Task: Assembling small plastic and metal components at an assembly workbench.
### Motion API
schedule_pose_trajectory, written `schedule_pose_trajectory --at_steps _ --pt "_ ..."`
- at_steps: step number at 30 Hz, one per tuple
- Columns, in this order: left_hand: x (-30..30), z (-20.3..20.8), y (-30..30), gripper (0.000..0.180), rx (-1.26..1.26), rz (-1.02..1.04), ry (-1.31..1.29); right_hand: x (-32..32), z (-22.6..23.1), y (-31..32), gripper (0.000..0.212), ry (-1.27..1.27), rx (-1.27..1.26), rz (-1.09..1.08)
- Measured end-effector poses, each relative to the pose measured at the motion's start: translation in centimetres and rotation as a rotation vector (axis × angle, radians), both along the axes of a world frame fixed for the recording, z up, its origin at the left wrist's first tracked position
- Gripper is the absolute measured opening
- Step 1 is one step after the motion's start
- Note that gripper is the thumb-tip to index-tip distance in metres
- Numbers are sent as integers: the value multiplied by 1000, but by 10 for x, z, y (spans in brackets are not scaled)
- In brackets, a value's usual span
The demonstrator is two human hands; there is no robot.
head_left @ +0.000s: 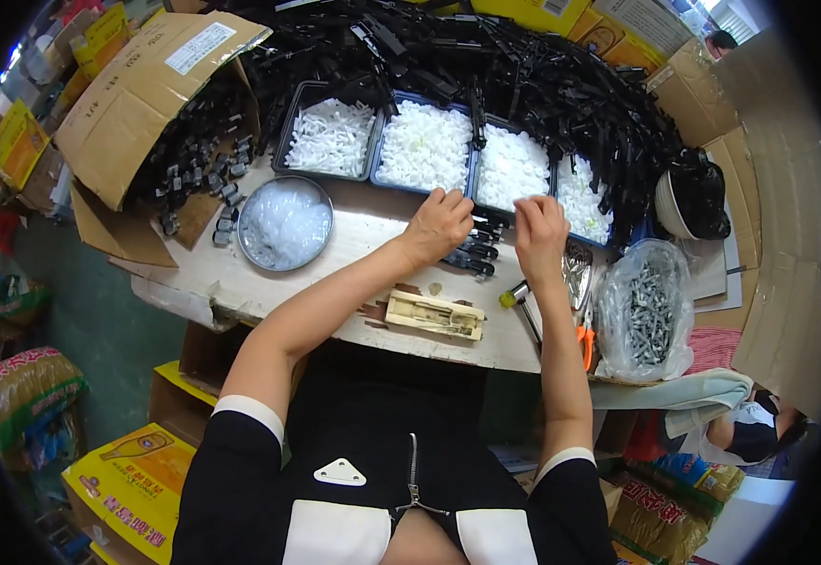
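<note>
My left hand (438, 226) rests on the worktable (363, 235), fingers curled over a small cluster of black plastic parts (474, 252) near the front rim of a white-filled tray. Whether it grips one is hidden. My right hand (540, 235) hovers just to the right, fingertips pinched near the tray of small white parts (510, 168); anything between the fingers is too small to see. Three more dark trays of white plastic pieces (424, 146) stand in a row behind both hands.
A huge heap of black plastic parts (523, 75) fills the back. A round metal dish (286, 224) of clear pieces, an open carton (142, 94), a cream wooden jig (435, 314), a small hammer (520, 303), orange pliers (586, 344) and a bag of screws (648, 315) surround the hands.
</note>
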State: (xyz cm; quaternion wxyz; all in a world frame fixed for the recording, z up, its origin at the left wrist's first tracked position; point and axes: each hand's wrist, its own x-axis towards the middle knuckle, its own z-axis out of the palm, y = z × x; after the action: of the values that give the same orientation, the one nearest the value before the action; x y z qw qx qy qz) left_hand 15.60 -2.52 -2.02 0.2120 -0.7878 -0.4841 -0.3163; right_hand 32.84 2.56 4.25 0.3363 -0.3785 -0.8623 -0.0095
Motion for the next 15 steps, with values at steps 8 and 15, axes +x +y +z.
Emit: schedule_pose_trajectory --at_steps 8,15 --pt "-62 16 -46 8 -58 110 -434 -80 -4 72 18 5 50 -27" --pt "-179 14 -160 11 -20 721 -794 -87 -25 115 19 326 21 64"
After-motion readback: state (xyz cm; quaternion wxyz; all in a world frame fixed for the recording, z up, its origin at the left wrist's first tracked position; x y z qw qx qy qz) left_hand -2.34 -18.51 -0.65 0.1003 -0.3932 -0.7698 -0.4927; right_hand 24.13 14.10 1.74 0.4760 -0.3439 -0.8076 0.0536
